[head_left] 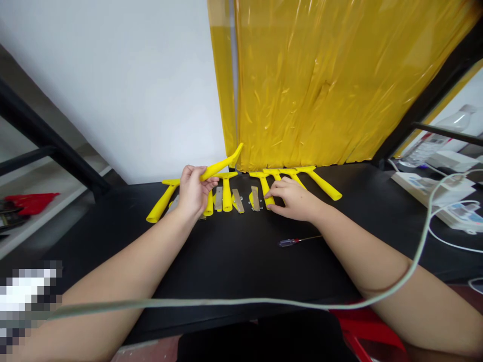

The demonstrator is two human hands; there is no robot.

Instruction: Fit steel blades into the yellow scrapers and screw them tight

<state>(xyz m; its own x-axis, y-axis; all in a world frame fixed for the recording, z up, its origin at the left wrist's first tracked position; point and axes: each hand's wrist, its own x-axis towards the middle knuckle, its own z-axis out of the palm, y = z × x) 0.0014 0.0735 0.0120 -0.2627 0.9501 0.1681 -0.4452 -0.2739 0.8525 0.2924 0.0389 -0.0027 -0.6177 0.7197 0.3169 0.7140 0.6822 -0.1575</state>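
My left hand (194,190) is closed round a yellow plastic handle (221,166) with a flared head, raised above the table and tilted up to the right. My right hand (292,198) is low over the table, its fingers bent and apart. Its fingertips are at the lower end of another yellow handle (265,187); whether they press on it I cannot tell. More T-headed handles lie in a row, among them one at the left (160,203) and one at the right (327,186). Flat metal plates with yellow pieces (238,201) and small screws (260,201) lie between them.
A screwdriver (289,242) lies on the black table (234,266) in front of my right hand. White devices with cables (433,188) and a plastic bottle (433,136) stand at the right. A pale cable (264,301) crosses the near view. White and yellow sheeting (302,90) closes the back.
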